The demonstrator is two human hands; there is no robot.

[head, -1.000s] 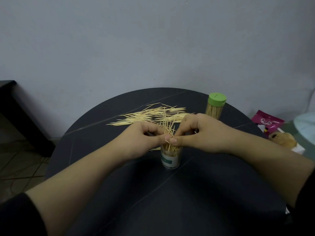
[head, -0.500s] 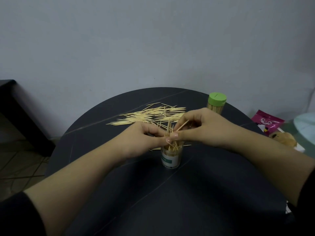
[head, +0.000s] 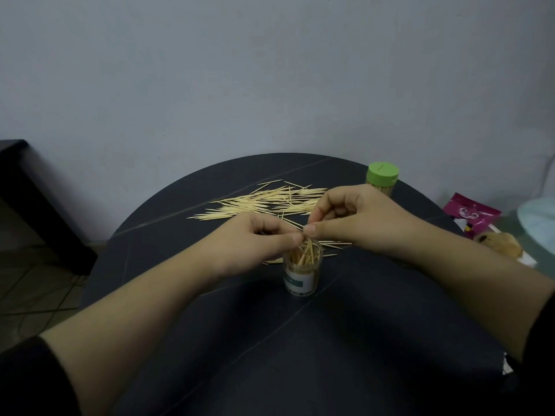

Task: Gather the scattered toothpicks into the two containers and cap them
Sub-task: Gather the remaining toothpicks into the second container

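Observation:
A small clear container [head: 302,273] with a white and green label stands uncapped on the round dark table [head: 300,340], holding several toothpicks upright. My left hand [head: 258,244] and my right hand [head: 354,219] meet just above its mouth, thumbs and fingers pinching toothpicks that lean into it. A spread of loose toothpicks [head: 264,202] lies on the table behind my hands, and a few more lie beside the container. A second container with a green cap [head: 382,178] stands at the back right, full of toothpicks.
A pink packet [head: 471,213] and a small brown plush toy [head: 501,244] lie off the table's right edge, near a pale round object [head: 540,217]. A dark piece of furniture [head: 27,187] stands at the left by the grey wall.
The bundle that stuck up out of the container has sunk lower into it. My right hand has lifted slightly and its fingers have shifted on the toothpicks; my left hand stays at the mouth.

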